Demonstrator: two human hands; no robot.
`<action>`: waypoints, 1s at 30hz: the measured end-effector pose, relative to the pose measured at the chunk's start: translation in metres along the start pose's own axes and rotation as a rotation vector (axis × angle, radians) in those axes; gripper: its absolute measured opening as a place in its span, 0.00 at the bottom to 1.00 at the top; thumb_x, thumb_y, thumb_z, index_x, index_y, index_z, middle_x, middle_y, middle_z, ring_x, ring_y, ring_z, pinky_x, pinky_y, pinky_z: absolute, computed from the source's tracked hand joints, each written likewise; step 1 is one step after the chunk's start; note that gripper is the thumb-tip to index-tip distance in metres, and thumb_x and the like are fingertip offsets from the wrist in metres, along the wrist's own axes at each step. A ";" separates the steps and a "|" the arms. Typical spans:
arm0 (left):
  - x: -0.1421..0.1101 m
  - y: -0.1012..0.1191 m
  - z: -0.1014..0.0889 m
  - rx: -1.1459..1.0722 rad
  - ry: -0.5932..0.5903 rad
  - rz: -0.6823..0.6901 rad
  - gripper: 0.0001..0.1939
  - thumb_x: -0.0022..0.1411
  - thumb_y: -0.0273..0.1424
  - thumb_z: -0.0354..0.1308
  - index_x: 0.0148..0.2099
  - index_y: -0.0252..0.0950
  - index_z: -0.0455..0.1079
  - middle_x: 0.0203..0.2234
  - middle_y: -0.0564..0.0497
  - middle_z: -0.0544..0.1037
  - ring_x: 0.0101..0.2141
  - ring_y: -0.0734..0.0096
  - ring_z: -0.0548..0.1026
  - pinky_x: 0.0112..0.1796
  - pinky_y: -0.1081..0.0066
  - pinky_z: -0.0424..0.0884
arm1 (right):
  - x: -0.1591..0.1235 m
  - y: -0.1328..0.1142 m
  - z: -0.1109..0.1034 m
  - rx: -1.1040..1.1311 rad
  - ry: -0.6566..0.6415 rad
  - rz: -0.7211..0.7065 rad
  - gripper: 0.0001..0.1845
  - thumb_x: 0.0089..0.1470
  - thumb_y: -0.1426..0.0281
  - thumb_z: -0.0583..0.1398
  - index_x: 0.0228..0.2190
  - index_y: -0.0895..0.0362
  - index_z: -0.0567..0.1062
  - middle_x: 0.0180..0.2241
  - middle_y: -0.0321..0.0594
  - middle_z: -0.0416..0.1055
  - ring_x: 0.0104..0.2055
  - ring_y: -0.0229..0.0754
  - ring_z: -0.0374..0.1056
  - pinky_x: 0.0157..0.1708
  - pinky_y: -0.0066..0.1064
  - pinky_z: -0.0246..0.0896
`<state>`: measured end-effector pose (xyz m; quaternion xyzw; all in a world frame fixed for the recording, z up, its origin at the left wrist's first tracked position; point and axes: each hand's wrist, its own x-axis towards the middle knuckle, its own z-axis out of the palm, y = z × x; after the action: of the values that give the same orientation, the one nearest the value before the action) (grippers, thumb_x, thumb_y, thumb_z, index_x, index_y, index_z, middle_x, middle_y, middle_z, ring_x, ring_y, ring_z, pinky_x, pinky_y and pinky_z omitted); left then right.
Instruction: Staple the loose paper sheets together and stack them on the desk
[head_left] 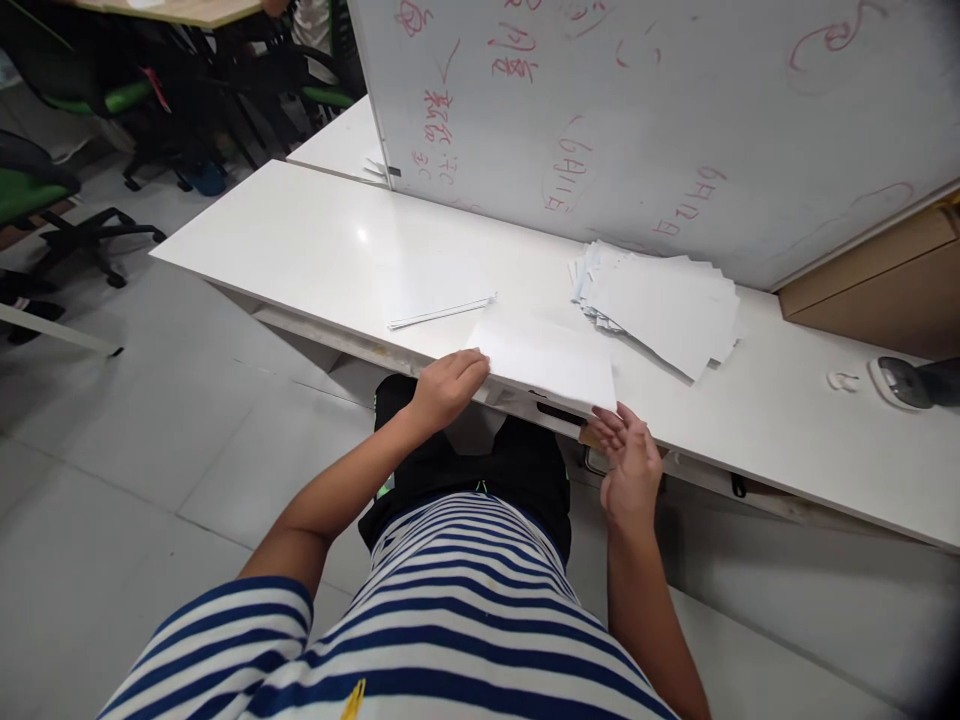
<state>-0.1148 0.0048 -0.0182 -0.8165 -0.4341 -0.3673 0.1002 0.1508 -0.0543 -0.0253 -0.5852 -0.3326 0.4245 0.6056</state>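
Observation:
A white sheet of paper [551, 355] lies at the desk's front edge, directly before me; whether it is one sheet or folded I cannot tell. My left hand [452, 388] has its fingers closed on the paper's near left corner. At the near right corner is my right hand [628, 460], palm turned up and fingers stretched out, with the fingertips touching the paper's edge. Just beyond my left hand lie thin white paper edges [442, 312], whose surface blends into the desk. A fanned, uneven pile of white sheets [660, 305] rests farther right.
The long white desk [300, 240] has open shelf space under its front edge. Behind it stands a whiteboard [637, 110] with red writing. To the right are a cardboard box [877, 270] and a dark object with a white base [904, 383]. Green office chairs [34, 190] stand at left.

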 end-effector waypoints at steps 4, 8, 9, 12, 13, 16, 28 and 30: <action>-0.015 0.007 0.000 -0.110 -0.056 0.120 0.08 0.69 0.27 0.53 0.44 0.38 0.73 0.43 0.48 0.82 0.50 0.66 0.78 0.51 0.64 0.76 | 0.005 -0.005 0.003 0.137 -0.107 0.149 0.33 0.56 0.43 0.56 0.51 0.55 0.74 0.48 0.45 0.76 0.50 0.47 0.73 0.47 0.39 0.71; -0.030 0.013 0.003 -0.132 -0.115 0.165 0.09 0.69 0.27 0.52 0.44 0.38 0.73 0.44 0.50 0.82 0.50 0.67 0.78 0.54 0.62 0.74 | 0.010 -0.002 0.003 0.118 -0.115 0.216 0.29 0.50 0.51 0.65 0.47 0.57 0.76 0.44 0.45 0.78 0.49 0.48 0.74 0.46 0.37 0.73; -0.032 0.014 0.004 -0.120 -0.133 0.153 0.09 0.70 0.27 0.52 0.43 0.38 0.73 0.44 0.50 0.82 0.50 0.68 0.78 0.54 0.62 0.73 | 0.011 -0.001 0.002 0.113 -0.109 0.237 0.28 0.48 0.54 0.67 0.46 0.58 0.76 0.42 0.45 0.79 0.47 0.48 0.75 0.44 0.37 0.74; -0.035 0.014 0.008 -0.102 -0.198 0.097 0.09 0.70 0.28 0.52 0.42 0.40 0.73 0.44 0.52 0.82 0.49 0.69 0.78 0.55 0.61 0.70 | 0.011 0.003 0.000 0.119 -0.082 0.285 0.26 0.44 0.58 0.70 0.43 0.58 0.77 0.39 0.43 0.79 0.41 0.48 0.77 0.41 0.38 0.75; -0.034 0.014 0.009 -0.107 -0.221 0.076 0.08 0.69 0.28 0.52 0.41 0.40 0.73 0.44 0.52 0.82 0.49 0.68 0.78 0.55 0.60 0.70 | 0.010 0.004 -0.001 0.122 -0.074 0.294 0.25 0.43 0.59 0.70 0.43 0.58 0.77 0.39 0.43 0.80 0.40 0.48 0.77 0.40 0.38 0.76; -0.029 0.016 0.009 -0.180 -0.285 0.024 0.07 0.68 0.31 0.54 0.38 0.39 0.72 0.46 0.50 0.81 0.50 0.65 0.77 0.54 0.58 0.69 | 0.009 0.006 -0.003 0.099 -0.032 0.322 0.25 0.43 0.59 0.70 0.41 0.59 0.77 0.36 0.43 0.80 0.38 0.48 0.77 0.37 0.38 0.76; -0.004 0.023 0.023 -0.278 -0.332 -0.009 0.08 0.69 0.31 0.53 0.42 0.39 0.73 0.47 0.47 0.80 0.50 0.63 0.76 0.51 0.59 0.70 | 0.013 -0.003 -0.046 0.106 -0.394 0.526 0.35 0.49 0.41 0.58 0.41 0.58 0.78 0.37 0.50 0.80 0.31 0.49 0.77 0.25 0.38 0.73; -0.003 0.024 0.033 -0.199 -0.344 0.107 0.09 0.70 0.29 0.52 0.45 0.41 0.74 0.48 0.49 0.80 0.52 0.64 0.75 0.54 0.58 0.67 | 0.013 -0.001 -0.050 0.113 -0.306 0.501 0.32 0.47 0.42 0.62 0.39 0.57 0.78 0.33 0.47 0.80 0.30 0.49 0.77 0.23 0.36 0.73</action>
<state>-0.0801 0.0044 -0.0397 -0.8950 -0.3622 -0.2577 -0.0370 0.2013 -0.0640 -0.0298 -0.5439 -0.2409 0.6617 0.4564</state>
